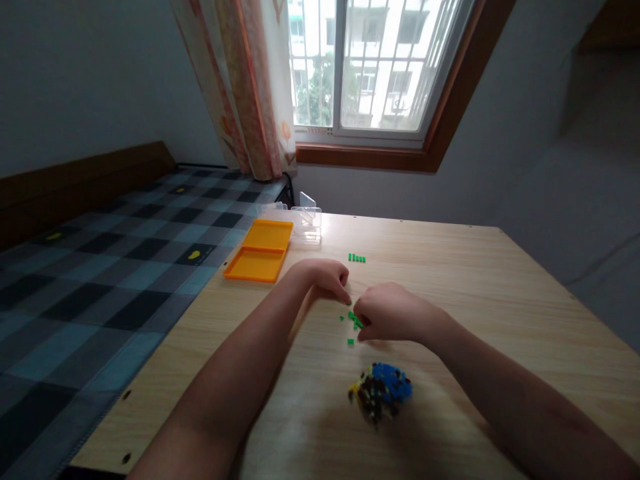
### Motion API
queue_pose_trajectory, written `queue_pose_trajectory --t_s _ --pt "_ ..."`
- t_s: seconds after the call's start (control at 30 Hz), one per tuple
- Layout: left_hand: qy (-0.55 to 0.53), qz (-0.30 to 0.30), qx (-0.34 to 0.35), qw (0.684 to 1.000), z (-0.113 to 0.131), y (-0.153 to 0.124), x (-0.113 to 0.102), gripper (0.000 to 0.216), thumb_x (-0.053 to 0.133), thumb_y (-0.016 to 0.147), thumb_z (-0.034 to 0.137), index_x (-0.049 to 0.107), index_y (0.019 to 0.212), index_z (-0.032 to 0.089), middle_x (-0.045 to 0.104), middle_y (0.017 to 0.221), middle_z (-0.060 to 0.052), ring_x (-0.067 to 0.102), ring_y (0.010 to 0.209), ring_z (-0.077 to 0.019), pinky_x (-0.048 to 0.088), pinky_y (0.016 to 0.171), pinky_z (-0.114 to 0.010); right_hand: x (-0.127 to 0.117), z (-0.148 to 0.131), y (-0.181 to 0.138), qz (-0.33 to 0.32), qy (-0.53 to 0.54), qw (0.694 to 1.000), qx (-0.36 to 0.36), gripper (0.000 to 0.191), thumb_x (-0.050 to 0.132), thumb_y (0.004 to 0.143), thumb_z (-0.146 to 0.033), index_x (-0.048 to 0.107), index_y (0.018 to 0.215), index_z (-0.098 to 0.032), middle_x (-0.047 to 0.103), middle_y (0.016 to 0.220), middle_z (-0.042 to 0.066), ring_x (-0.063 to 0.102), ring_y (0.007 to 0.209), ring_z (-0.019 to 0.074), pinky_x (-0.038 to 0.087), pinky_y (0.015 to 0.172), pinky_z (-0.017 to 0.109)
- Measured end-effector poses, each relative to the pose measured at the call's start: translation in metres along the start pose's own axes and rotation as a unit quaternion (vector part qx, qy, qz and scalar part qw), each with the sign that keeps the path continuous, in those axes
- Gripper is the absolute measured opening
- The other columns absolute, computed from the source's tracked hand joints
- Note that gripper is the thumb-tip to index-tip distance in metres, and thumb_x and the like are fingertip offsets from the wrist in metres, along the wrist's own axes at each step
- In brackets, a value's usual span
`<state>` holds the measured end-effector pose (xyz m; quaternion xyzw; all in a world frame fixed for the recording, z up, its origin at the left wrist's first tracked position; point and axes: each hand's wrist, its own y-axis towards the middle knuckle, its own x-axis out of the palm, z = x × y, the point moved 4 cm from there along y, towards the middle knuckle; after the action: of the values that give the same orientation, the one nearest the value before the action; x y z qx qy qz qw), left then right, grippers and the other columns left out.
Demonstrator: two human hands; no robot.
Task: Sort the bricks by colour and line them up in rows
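Small green building bricks (355,320) lie in a loose cluster on the wooden table, with a single green brick (351,342) just nearer to me. My left hand (327,277) is closed beyond the cluster, its fingers curled and a fingertip pointing down at the tabletop; what it may hold is too small to make out. At the cluster's right edge, my right hand (390,312) is closed with curled fingers, hiding part of the bricks. Whatever is in its grip cannot be seen. Farther off, several green bricks (357,258) form a short row.
A mixed pile of blue, black and yellow small pieces (383,390) lies close to me. An open orange case (257,260) and clear plastic boxes (306,225) stand at the table's far left. A bed with a checked cover (165,267) borders the table's left edge.
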<state>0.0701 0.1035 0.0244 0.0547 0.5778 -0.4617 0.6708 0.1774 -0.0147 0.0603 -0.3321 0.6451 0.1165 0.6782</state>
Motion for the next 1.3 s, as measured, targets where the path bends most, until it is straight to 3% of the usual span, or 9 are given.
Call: queue_pose_trajectory --t_s 0.13,0.27,0.53,0.63,0.77,0.93,1.07,1.3 --pt "-0.006 -0.003 -0.005 1.000 0.000 0.000 0.000 0.040 0.073 0.062 0.055 0.064 0.078 0.020 0.063 0.071 0.002 0.052 0.068 -0.0151 0.034 0.059 -0.025 -0.006 0.001 -0.003 0.029 0.022 0.999 -0.035 0.014 0.070 0.079 -0.030 0.079 0.087 -0.025 0.074 0.080 0.004 0.066 0.073 0.0201 0.036 0.059 0.028" --pt "-0.002 0.001 -0.004 1.000 0.001 0.000 0.000 0.040 0.073 0.063 0.055 0.066 0.079 0.020 0.064 0.072 0.001 0.053 0.069 -0.0159 0.035 0.059 -0.026 0.003 -0.008 0.002 0.023 0.038 0.997 -0.060 0.017 0.070 0.078 -0.031 0.080 0.092 -0.028 0.075 0.082 0.004 0.066 0.074 0.0199 0.039 0.061 0.029" --pt "0.009 0.016 -0.015 1.000 0.002 0.001 0.000 0.038 0.074 0.061 0.054 0.067 0.077 0.020 0.064 0.068 0.001 0.052 0.066 -0.0167 0.035 0.059 -0.027 0.006 -0.021 0.005 0.006 0.019 0.998 -0.059 0.020 0.061 0.080 -0.022 0.080 0.085 -0.021 0.074 0.079 0.008 0.065 0.069 0.0204 0.039 0.060 0.029" --pt "0.005 0.021 -0.013 1.000 -0.001 0.004 0.001 0.037 0.074 0.061 0.052 0.067 0.078 0.020 0.063 0.068 0.002 0.053 0.067 -0.0160 0.035 0.058 -0.026 -0.007 -0.007 -0.002 0.030 0.024 0.998 -0.057 0.021 0.059 0.081 -0.023 0.080 0.085 -0.023 0.074 0.079 0.006 0.063 0.068 0.0183 0.036 0.059 0.029" --pt "0.002 0.036 -0.017 0.999 -0.007 0.009 0.001 0.036 0.070 0.066 0.054 0.068 0.079 0.020 0.064 0.070 0.002 0.052 0.066 -0.0149 0.034 0.057 -0.026 -0.020 0.037 -0.007 0.090 0.016 0.996 0.017 0.026 0.055 0.081 -0.021 0.079 0.089 -0.024 0.075 0.079 0.005 0.061 0.067 0.0157 0.032 0.058 0.028" --pt "0.011 0.051 -0.021 0.998 -0.008 0.010 0.000 0.036 0.064 0.074 0.055 0.069 0.075 0.019 0.064 0.068 -0.001 0.051 0.065 -0.0154 0.034 0.059 -0.027 -0.008 0.081 0.005 0.080 0.004 0.989 0.124 0.028 0.054 0.082 -0.020 0.080 0.092 -0.020 0.077 0.085 0.008 0.062 0.069 0.0162 0.031 0.057 0.027" --pt "0.016 0.052 -0.026 0.998 -0.006 0.007 -0.001 0.038 0.059 0.079 0.055 0.069 0.074 0.019 0.064 0.068 -0.001 0.051 0.064 -0.0159 0.035 0.060 -0.029 0.006 0.084 0.015 0.055 0.007 0.989 0.135 0.027 0.056 0.081 -0.019 0.081 0.093 -0.019 0.077 0.089 0.010 0.064 0.071 0.0172 0.036 0.059 0.026" --pt "0.012 0.052 -0.034 0.998 -0.006 0.008 -0.001 0.032 0.065 0.072 0.051 0.069 0.077 0.020 0.065 0.071 0.000 0.052 0.065 -0.0153 0.034 0.058 -0.027 0.011 0.078 0.023 0.086 -0.027 0.987 0.136 0.026 0.055 0.084 -0.020 0.080 0.088 -0.020 0.076 0.089 0.010 0.066 0.080 0.0197 0.038 0.065 0.027"
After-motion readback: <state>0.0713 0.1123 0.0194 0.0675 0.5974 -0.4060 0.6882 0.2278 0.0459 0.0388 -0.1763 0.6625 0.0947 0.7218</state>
